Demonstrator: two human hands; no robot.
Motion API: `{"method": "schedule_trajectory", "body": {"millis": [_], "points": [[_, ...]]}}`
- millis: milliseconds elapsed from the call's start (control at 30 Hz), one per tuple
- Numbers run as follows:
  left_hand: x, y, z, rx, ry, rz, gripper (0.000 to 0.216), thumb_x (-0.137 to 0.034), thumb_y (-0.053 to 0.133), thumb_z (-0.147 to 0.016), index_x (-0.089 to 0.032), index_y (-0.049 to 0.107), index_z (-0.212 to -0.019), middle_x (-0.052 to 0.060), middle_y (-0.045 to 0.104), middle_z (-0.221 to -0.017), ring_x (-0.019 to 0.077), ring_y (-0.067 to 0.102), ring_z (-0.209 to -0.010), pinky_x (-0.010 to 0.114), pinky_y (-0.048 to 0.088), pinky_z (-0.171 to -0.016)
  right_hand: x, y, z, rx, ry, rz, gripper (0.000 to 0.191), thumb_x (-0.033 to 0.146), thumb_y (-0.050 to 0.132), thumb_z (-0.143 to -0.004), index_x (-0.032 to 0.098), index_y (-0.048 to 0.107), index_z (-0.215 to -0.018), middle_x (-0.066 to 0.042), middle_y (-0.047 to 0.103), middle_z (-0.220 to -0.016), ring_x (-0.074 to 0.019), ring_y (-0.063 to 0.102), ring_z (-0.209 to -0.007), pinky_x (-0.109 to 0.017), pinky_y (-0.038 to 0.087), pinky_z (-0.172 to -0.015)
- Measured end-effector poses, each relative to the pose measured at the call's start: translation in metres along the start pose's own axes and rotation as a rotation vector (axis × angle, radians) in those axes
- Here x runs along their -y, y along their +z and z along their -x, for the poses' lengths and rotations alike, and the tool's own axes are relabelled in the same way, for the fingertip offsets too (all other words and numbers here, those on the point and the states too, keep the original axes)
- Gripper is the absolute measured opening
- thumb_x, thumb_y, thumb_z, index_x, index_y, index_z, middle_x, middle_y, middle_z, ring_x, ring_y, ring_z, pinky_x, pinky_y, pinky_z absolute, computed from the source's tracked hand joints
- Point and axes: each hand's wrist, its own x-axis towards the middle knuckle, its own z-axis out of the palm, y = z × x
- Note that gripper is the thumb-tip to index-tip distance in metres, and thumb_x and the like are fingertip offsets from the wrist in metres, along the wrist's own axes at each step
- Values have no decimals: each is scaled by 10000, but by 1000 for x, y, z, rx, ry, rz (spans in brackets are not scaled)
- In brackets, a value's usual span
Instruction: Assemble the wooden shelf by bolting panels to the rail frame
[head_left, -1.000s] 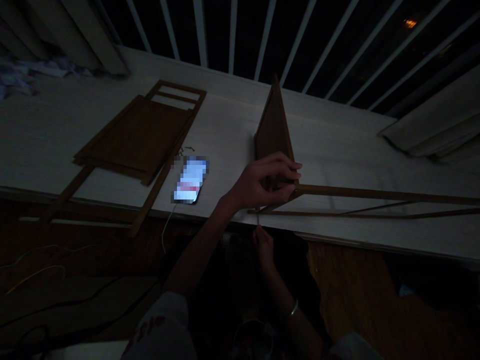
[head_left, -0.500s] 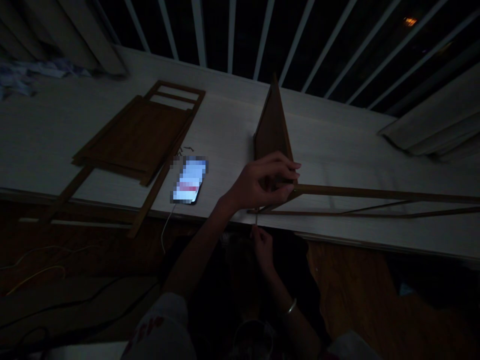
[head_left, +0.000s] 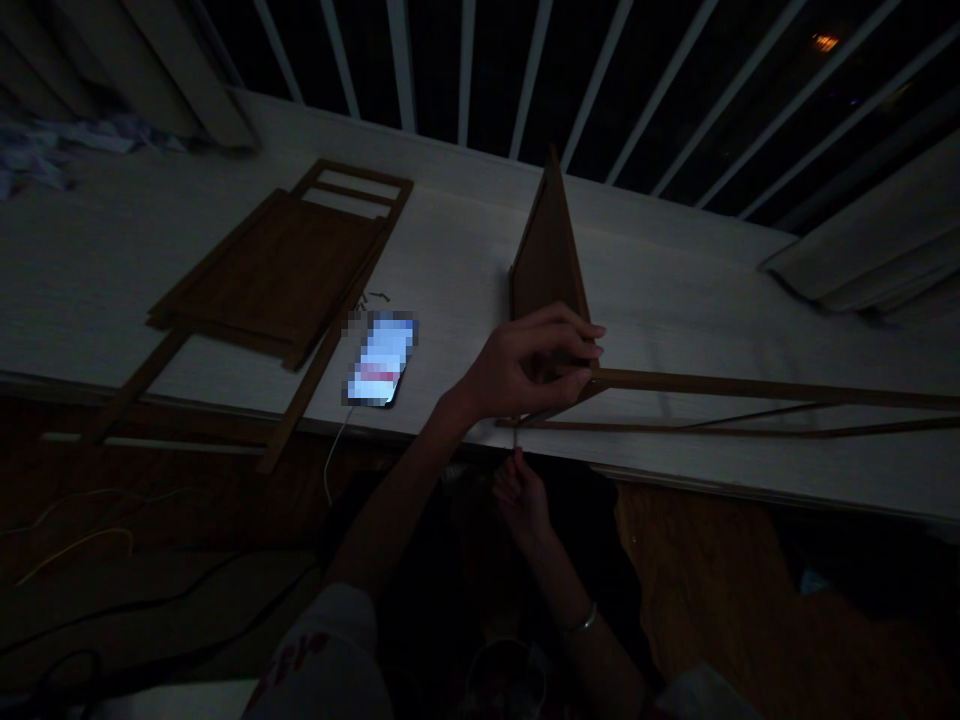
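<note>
Head view: find the frame (head_left: 735, 387) right of the phone (head_left: 381, 362), with its panel (head_left: 546, 245) standing on edge on the ledge (head_left: 450, 280) and its upper bar (head_left: 795, 391) stretching farther right, out of view. Note the left hand (head_left: 517, 365) narrow, pinched about the frame's near corner, just right of the phone; whether on panel, bar or both, cannot tell. Note the right hand (head_left: 526, 497) nearly closed, below and right of the phone, pinching a thin rod (head_left: 516, 436) pointed at the end of the lower bar (head_left: 637, 427). Probably turning the rod in that joint; too dark to make out a fastener. To do this well, brace the corner firmly with the left hand, so as to stop the panel tipping toward the phone. Line the rod up straight before adding force, then turn in short strokes with light inward pressure. On feeling a bind, back off and reseat rather than force. Check for a square meeting of panel and bars before final tightening. Prop the long end of the bar, likely to lever on the joint. Avoid brushing the small bits (head_left: 381, 297), perhaps screws, just above the phone, or snagging the cable (head_left: 328, 460) below it. For comparison, glance at the second frame (head_left: 270, 265), lying flat left of the phone.
</note>
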Motion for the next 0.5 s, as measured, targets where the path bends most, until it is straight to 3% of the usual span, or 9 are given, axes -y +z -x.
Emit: {"method": "schedule_trajectory", "body": {"millis": [133, 500], "points": [[0, -1, 1, 19, -23, -8, 155, -239, 606, -756, -149, 604, -882, 78, 617, -1002, 157, 607, -947, 274, 515, -726, 1, 1, 1, 46, 18, -87, 378, 378, 510, -834, 189, 368, -540, 88, 206, -435, -57, 132, -398, -177, 151, -367], [0, 0, 0, 13, -45, 1, 165, -247, 608, -753, -150, 612, -886, 76, 619, -992, 150, 607, -916, 229, 496, -636, -2, -1, 0, 28, 9, -61, 385, 398, 514, -833, 194, 383, -534, 90, 192, -422, -63, 120, -391, -189, 152, -369]]}}
